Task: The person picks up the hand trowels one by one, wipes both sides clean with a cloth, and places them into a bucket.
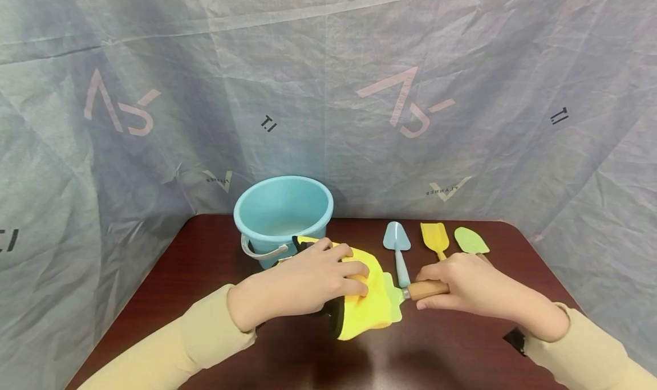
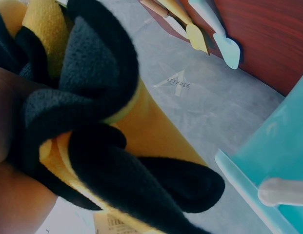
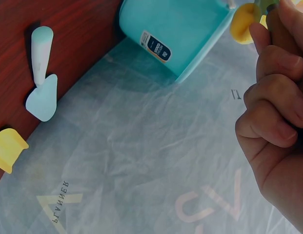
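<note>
My left hand (image 1: pixel 323 279) grips a yellow cloth (image 1: pixel 372 299) with a dark border, which is wrapped over the head of a light green hand tool (image 1: pixel 395 299). In the left wrist view, the bunched cloth (image 2: pixel 161 131) shows its dark grey underside. My right hand (image 1: pixel 464 279) holds that tool by its wooden handle (image 1: pixel 426 289), fingers curled round it in the right wrist view. The cloth hides most of the tool's head, so its exact kind cannot be told. Both hands are above the dark red table (image 1: pixel 436 350).
A light blue bucket (image 1: pixel 279 242) with a white handle (image 1: pixel 264 255) stands at the back, just beyond my left hand. At the back right lie a light blue trowel (image 1: pixel 397 239), a yellow shovel (image 1: pixel 435 237) and a green trowel (image 1: pixel 471 240). A grey curtain (image 1: pixel 328 105) hangs behind the table.
</note>
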A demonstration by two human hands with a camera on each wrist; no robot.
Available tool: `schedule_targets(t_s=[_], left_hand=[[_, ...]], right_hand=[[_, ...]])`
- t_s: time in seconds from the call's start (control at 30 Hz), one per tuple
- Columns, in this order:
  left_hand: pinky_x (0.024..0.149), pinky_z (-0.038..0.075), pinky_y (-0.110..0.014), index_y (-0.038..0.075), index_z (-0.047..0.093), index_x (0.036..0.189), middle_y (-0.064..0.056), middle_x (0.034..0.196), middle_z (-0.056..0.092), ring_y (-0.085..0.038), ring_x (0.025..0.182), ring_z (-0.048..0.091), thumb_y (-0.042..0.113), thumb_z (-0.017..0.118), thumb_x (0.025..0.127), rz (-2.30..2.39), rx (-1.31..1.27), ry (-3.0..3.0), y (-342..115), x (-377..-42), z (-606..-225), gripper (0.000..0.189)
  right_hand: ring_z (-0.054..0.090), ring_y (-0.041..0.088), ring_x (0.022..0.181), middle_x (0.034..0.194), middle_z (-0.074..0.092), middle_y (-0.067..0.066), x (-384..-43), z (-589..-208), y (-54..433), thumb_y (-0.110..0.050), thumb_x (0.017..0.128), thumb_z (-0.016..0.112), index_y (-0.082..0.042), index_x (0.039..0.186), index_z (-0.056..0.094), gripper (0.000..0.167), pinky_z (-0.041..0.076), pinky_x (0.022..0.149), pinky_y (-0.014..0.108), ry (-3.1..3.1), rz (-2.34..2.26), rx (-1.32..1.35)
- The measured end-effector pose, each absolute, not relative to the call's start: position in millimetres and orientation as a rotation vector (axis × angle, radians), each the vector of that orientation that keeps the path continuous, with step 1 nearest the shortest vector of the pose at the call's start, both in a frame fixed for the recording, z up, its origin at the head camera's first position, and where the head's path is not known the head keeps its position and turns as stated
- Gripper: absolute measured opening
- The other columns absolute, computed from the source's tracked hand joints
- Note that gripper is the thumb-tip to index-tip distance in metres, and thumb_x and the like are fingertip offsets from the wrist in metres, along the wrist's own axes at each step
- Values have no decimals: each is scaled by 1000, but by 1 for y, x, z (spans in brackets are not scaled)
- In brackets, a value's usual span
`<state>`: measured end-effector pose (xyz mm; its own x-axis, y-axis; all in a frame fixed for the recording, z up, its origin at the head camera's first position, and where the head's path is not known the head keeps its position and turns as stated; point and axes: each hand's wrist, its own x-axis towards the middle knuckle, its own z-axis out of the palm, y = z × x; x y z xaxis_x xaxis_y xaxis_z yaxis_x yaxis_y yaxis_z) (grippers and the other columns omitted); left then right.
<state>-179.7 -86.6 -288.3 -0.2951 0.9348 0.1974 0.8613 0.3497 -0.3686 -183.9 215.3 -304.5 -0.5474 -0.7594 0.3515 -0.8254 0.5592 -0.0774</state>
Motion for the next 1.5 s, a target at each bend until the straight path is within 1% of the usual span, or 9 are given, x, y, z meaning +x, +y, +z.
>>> schedule_targets(t_s=[0.27,0.43,0.67,0.77,1.0,1.23,1.5], left_hand=[[76,39,-30,33,65,107,11,116,58,-17,101,49,10,73,75,241,-1562,-2245,-94,-179,-286,40],[76,39,-30,33,64,106,12,116,58,-16,101,49,7,69,76,238,-1556,-2242,-98,-179,-289,40],[76,38,-30,33,64,102,13,115,58,-15,100,50,0,62,75,219,-1535,-2222,-107,-180,-292,43],[77,39,-30,32,63,104,12,116,58,-16,102,50,-1,62,75,208,-1531,-2212,-112,-181,-294,44],[79,41,-32,31,63,102,12,115,59,-17,104,52,0,66,73,148,-1515,-2167,-123,-183,-301,43],[77,42,-33,29,62,98,10,112,60,-18,101,53,1,69,72,83,-1503,-2124,-131,-184,-309,39],[74,42,-33,27,61,97,8,112,60,-19,99,53,0,70,69,28,-1485,-2095,-142,-183,-316,40]], right_hand=[[28,-12,53,60,37,-28,-187,-304,219,-43,77,74,-32,81,58,19,25,48,5,-2462,389,1382],[25,-12,54,61,38,-28,-186,-304,221,-41,77,74,-33,83,60,17,25,49,4,-2463,402,1396],[22,-13,55,62,35,-28,-185,-304,225,-40,77,74,-35,85,59,17,26,49,3,-2480,427,1372],[24,-13,55,62,36,-27,-184,-304,228,-39,77,75,-34,84,59,18,27,49,4,-2478,438,1362],[22,-14,56,60,34,-26,-184,-305,234,-36,74,78,-33,81,58,21,26,50,3,-2438,459,1351],[20,-15,56,61,32,-26,-183,-306,236,-35,73,79,-35,80,57,23,24,50,3,-2437,457,1333],[21,-15,57,63,27,-26,-180,-308,236,-37,76,76,-37,78,54,23,26,51,4,-2471,436,1308]])
